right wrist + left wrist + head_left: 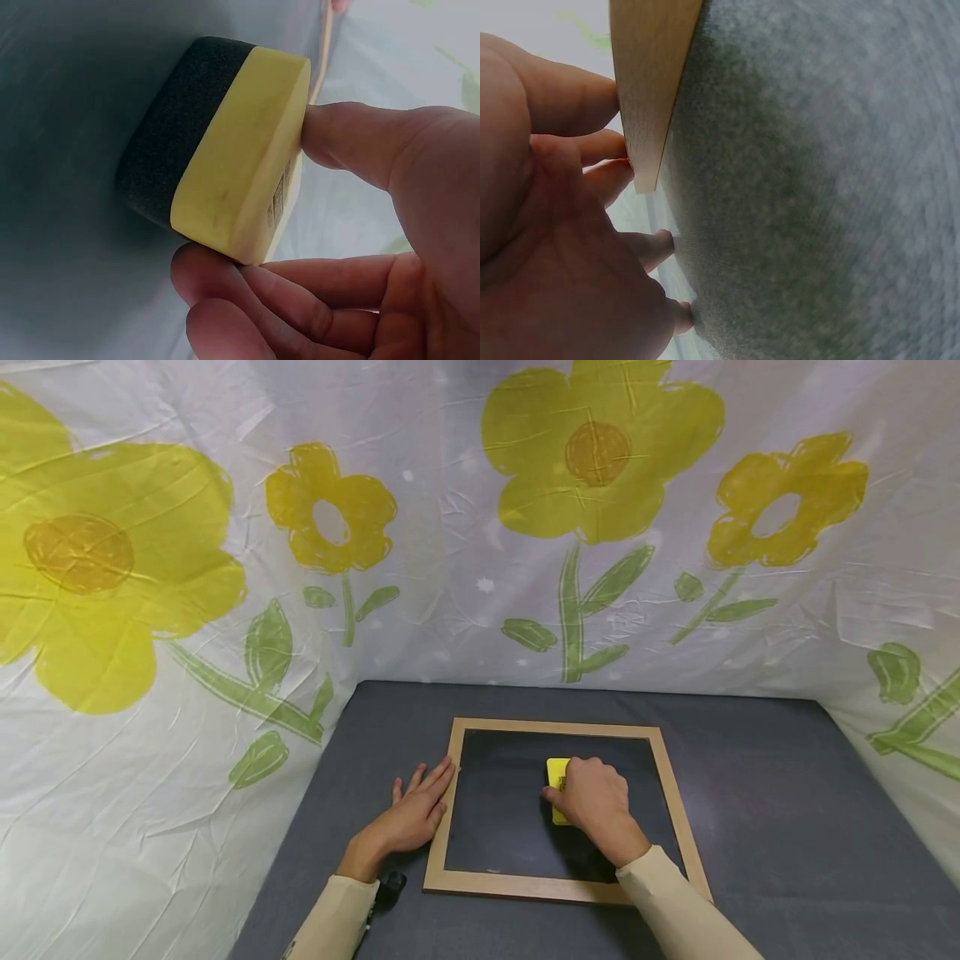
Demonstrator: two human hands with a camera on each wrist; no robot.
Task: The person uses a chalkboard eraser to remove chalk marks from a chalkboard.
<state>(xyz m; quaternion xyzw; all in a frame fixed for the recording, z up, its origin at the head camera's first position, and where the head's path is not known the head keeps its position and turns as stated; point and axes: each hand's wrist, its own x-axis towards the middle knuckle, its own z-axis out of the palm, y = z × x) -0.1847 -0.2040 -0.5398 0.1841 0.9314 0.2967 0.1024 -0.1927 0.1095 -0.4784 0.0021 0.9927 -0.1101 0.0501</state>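
A blackboard (pixel 510 810) in a light wooden frame (pixel 555 725) lies flat on the dark cloth-covered table. My right hand (pixel 598 799) grips a yellow board eraser (pixel 557 769) over the middle of the board. Seen from the right wrist, the eraser (pixel 247 150) has a yellow body and a black felt side that faces the board, with the thumb on its back and the fingers curled at its lower edge. With fingers spread and mostly straight, my left hand (pixel 411 817) rests against the frame's left side. In the left wrist view, thumb and fingers touch the wooden edge (pixel 649 97).
A small black object (pixel 391 888) sits beside the left wrist, partly hidden by the sleeve. Around the table (pixel 787 827) hangs a white cloth (pixel 435 568) printed with yellow flowers.
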